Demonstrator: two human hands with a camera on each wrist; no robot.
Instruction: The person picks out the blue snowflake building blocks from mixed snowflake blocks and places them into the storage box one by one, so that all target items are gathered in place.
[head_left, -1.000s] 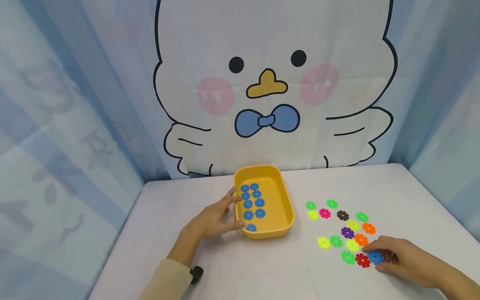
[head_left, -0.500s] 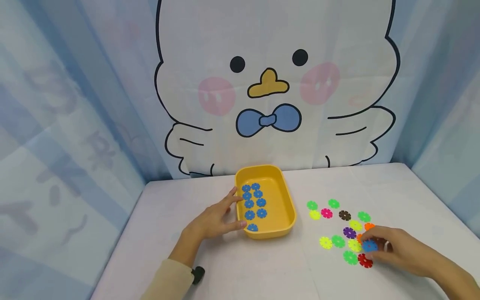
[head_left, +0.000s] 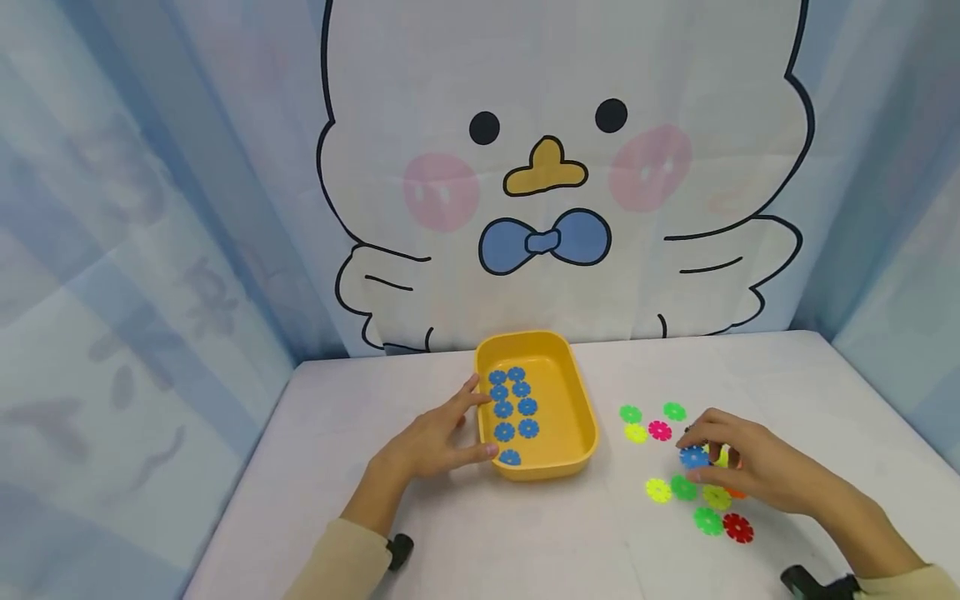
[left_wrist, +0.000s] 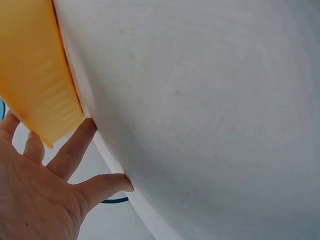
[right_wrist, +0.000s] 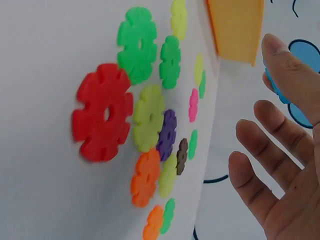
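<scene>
My left hand (head_left: 423, 442) rests against the left side of a yellow plastic tray (head_left: 564, 417), fingers spread and fairly straight; in the left wrist view, fingertips reach the tray's ribbed outer wall (left_wrist: 40, 75). Several blue notched discs (head_left: 503, 409) lie inside, in two columns along the left. My right hand (head_left: 761, 467) pinches another blue notched disc (head_left: 693, 457) between thumb and index finger, held above the loose discs. The right wrist view shows that disc (right_wrist: 276, 87) mostly hidden behind the thumb, with the other fingers (right_wrist: 270, 155) stretched out and apart.
Right of the tray, loose notched discs lie scattered: a red one (head_left: 738, 527), a pink one (head_left: 660, 430), green (head_left: 683, 487) and yellow ones (head_left: 658, 490), plus orange (right_wrist: 145, 177), purple (right_wrist: 167, 135) and brown ones (right_wrist: 182, 156). A printed cloth (head_left: 547, 292) hangs behind the white table (head_left: 525, 542).
My right hand has lifted the blue disc from beside the red one and carried it left and away from me, over the other discs. The left hand stays at the tray.
</scene>
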